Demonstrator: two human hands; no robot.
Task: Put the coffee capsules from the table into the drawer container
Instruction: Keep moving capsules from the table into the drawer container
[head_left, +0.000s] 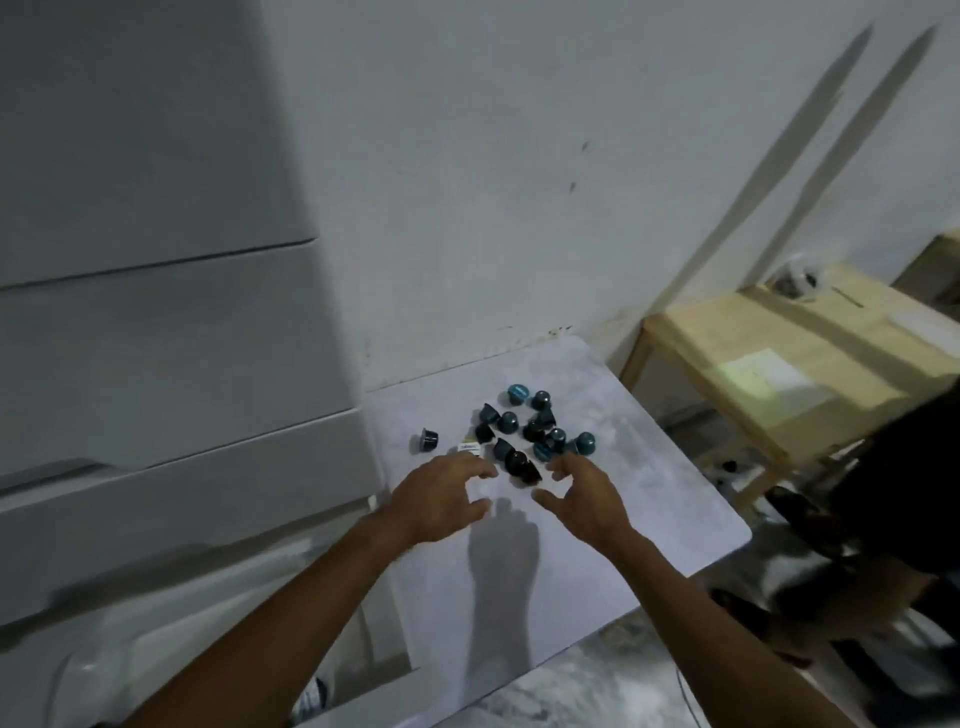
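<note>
Several dark blue and teal coffee capsules (524, 431) lie in a loose cluster on the white table (649, 467), with one capsule (428, 440) apart at the left. My left hand (441, 499) hovers just in front of the cluster, fingers spread and lightly bent, holding nothing. My right hand (582, 493) is beside it, fingers and thumb spread toward the nearest capsules, also empty. The white drawer unit (171, 395) stands at the left of the table; its lowest drawer (156, 587) appears pulled out, its inside blurred.
A white wall rises behind the table. At the right stands a pale wooden table (810, 358) with a small bundle on it. Dark objects (883, 519) crowd the floor at the far right. The table's front edge runs diagonally below my forearms.
</note>
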